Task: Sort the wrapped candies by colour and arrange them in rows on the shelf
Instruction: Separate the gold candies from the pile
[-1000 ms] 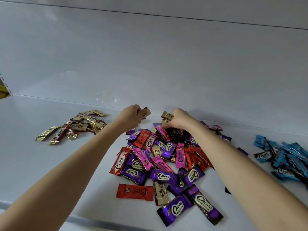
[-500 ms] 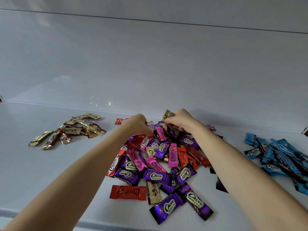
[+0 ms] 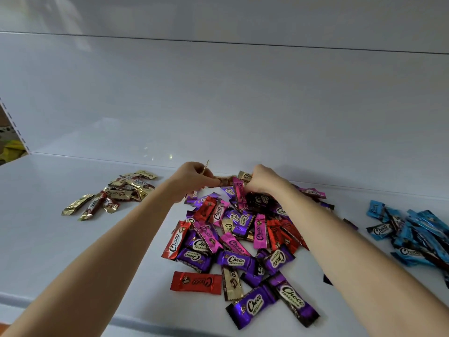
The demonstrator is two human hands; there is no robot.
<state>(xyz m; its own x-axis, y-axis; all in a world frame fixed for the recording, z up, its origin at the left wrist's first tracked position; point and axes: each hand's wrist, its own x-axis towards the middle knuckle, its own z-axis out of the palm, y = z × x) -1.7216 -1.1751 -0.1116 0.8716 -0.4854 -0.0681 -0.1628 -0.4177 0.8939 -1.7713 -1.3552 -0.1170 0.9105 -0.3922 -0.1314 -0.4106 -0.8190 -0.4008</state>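
Left hand [image 3: 192, 177] gripped a gold candy [image 3: 206, 166], edge-on, over the far edge of the mixed pile [image 3: 243, 239] mid-shelf [image 3: 97, 251]. Right hand [image 3: 264, 180] was down in the pile's back, fingers curled; couldn't tell whether it held anything. Gold heap [image 3: 116, 193] sat left, blue heap [image 3: 413, 234] right.

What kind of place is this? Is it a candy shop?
Probably a shop's display shelf, though I can't be sure: a white shelf board with a slotted upright at its left end, holding Choco candies in a gold pile, a blue pile and a mixed heap.
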